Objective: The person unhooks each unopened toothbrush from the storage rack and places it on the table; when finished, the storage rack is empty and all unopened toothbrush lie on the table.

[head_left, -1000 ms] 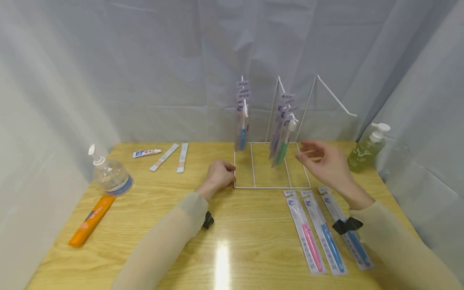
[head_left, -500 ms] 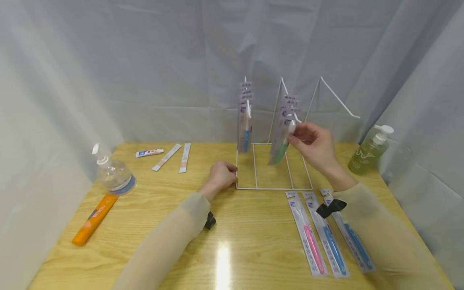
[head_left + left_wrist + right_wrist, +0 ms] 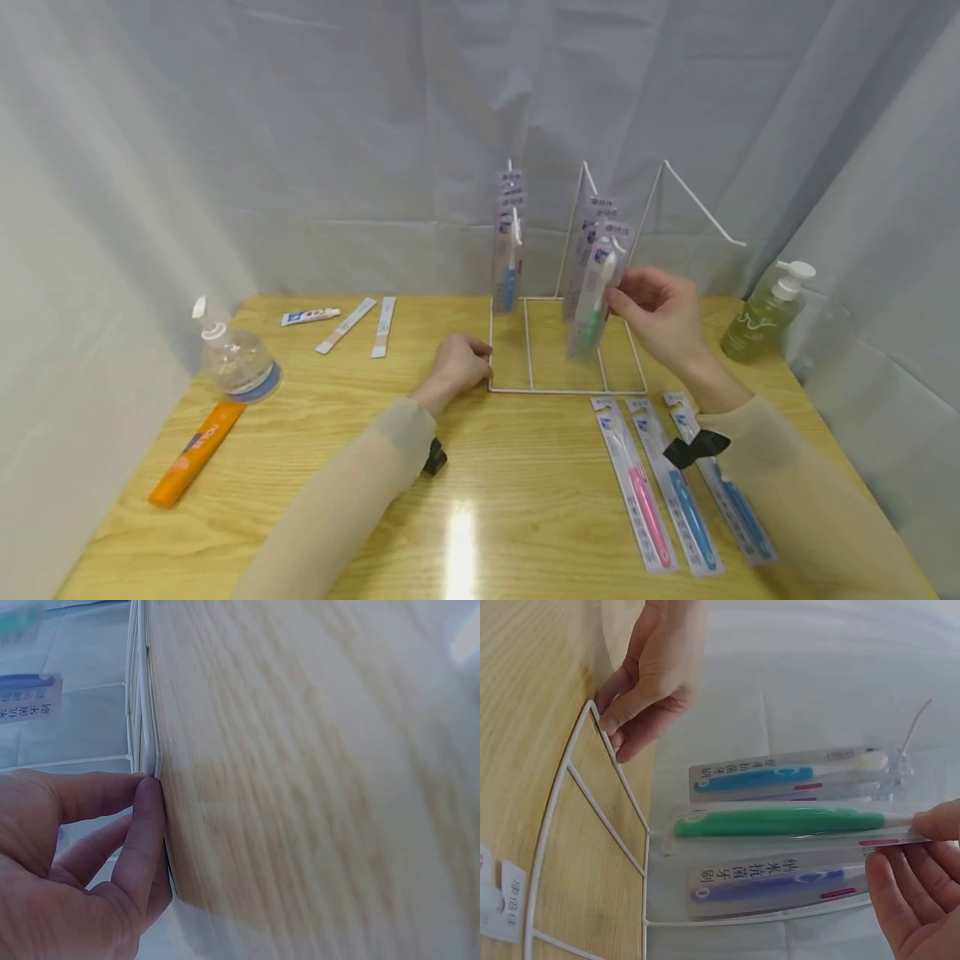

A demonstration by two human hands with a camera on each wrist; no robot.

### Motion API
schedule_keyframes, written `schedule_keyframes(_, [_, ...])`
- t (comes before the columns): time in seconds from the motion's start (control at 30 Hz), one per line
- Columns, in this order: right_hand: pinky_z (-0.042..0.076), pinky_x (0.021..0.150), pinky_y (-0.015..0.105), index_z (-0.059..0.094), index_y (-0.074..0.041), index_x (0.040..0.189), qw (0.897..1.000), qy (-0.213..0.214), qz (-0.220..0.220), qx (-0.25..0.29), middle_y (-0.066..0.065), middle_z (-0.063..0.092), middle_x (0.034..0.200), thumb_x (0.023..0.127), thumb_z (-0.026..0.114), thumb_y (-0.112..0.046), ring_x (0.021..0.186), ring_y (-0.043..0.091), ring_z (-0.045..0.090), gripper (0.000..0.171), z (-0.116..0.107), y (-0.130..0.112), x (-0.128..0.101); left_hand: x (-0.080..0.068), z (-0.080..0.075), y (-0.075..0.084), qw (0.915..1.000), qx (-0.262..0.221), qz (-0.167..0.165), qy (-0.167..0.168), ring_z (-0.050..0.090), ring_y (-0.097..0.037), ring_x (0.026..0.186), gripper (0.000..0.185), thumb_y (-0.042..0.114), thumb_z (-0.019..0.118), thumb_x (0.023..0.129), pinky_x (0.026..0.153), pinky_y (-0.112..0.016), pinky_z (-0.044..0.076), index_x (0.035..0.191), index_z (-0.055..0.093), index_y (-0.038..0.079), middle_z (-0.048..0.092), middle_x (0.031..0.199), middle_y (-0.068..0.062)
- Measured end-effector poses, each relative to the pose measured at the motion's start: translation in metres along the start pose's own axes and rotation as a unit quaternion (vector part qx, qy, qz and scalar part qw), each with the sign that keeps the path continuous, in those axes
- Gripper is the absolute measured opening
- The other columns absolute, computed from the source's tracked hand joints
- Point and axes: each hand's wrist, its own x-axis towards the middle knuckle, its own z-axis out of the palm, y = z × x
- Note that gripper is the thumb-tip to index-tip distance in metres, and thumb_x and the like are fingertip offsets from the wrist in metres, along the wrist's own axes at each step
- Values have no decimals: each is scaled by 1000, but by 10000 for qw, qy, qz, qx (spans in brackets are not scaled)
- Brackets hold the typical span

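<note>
My right hand [image 3: 663, 321] pinches the edge of a packaged green toothbrush [image 3: 596, 304] at the front of the white wire rack's middle hook. Whether its hanger hole is still on the hook tip, I cannot tell. In the right wrist view, thumb and fingers hold the green toothbrush package [image 3: 780, 821] near the brush-head end. Behind it hang a purple-handled toothbrush [image 3: 772, 885] and others. My left hand [image 3: 459, 362] pinches the left side of the rack's base [image 3: 566, 391]; the left wrist view shows thumb and fingertip on the wire [image 3: 148, 742].
Packaged toothbrushes hang on the left hook [image 3: 507, 250]; the right hook [image 3: 697, 200] is bare. Three packaged toothbrushes, one pink [image 3: 636, 492], lie in front. Green [image 3: 765, 321] and clear [image 3: 238, 362] pump bottles, an orange tube [image 3: 197, 454], a small toothpaste tube [image 3: 309, 316] and two sachets [image 3: 382, 327] stand or lie around.
My right hand has moved left to the green toothbrush package and taken hold of it. The package has turned its front toward me. The left hand stays on the rack.
</note>
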Motion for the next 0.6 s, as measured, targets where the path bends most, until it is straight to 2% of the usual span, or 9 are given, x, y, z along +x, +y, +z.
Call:
schedule_keyframes(0.17, [68, 69, 18, 73, 20, 107, 9993, 328, 106, 111, -24, 81, 89, 97, 71, 14, 75, -4, 77, 12, -7, -13, -21, -4, 0, 5, 9998, 100, 67, 129, 76, -19, 104, 47, 4, 82, 78, 93, -30, 66, 124, 86, 11, 88, 111, -3])
schedule_keyframes(0.3, [67, 62, 19, 69, 26, 104, 9960, 580, -160, 660, -12, 84, 87, 94, 69, 20, 68, 1, 77, 12, -13, -19, -41, -8, -3, 10, 9997, 157, 64, 146, 76, -19, 105, 46, 4, 82, 79, 96, -31, 65, 124, 87, 12, 88, 111, -3])
schedule_keyframes(0.37, [66, 60, 20, 68, 27, 104, 9945, 558, -358, 815, -9, 85, 87, 93, 69, 23, 67, 3, 78, 12, -15, -19, -49, -10, -5, 13, 9999, 96, 46, 91, 76, -21, 107, 47, 3, 81, 79, 98, -33, 66, 125, 86, 11, 88, 113, -5])
schedule_keyframes(0.43, [66, 60, 20, 69, 26, 106, 9959, 382, -299, 767, -8, 85, 89, 94, 69, 22, 68, 3, 78, 12, -17, -19, -57, -12, -6, 14, 10000, 59, 9, 61, 77, -23, 110, 47, 2, 81, 80, 100, -35, 66, 126, 86, 11, 88, 116, -6])
schedule_keyframes(0.5, [67, 60, 22, 72, 24, 107, 9984, 47, 38, 561, -10, 85, 89, 96, 70, 19, 68, 4, 79, 12, -18, -18, -64, -12, -7, 14, 10000, 29, -33, 29, 77, -23, 113, 48, 1, 81, 80, 102, -37, 67, 127, 85, 11, 87, 119, -7])
schedule_keyframes(0.53, [67, 61, 23, 73, 21, 107, 9986, -199, 340, 367, -12, 85, 88, 98, 71, 16, 68, 4, 79, 11, -18, -17, -68, -12, -7, 13, 10000, 30, -37, 24, 77, -23, 113, 47, 2, 82, 81, 102, -37, 67, 127, 85, 11, 87, 119, -7])
schedule_keyframes(0.6, [68, 61, 26, 75, 18, 109, 9918, -730, 1046, 82, -12, 85, 87, 101, 72, 9, 68, 7, 79, 13, -17, -11, -76, -12, -6, 12, 10000, 32, -63, 6, 76, -22, 113, 47, 3, 82, 81, 102, -36, 67, 127, 86, 12, 87, 119, -5])
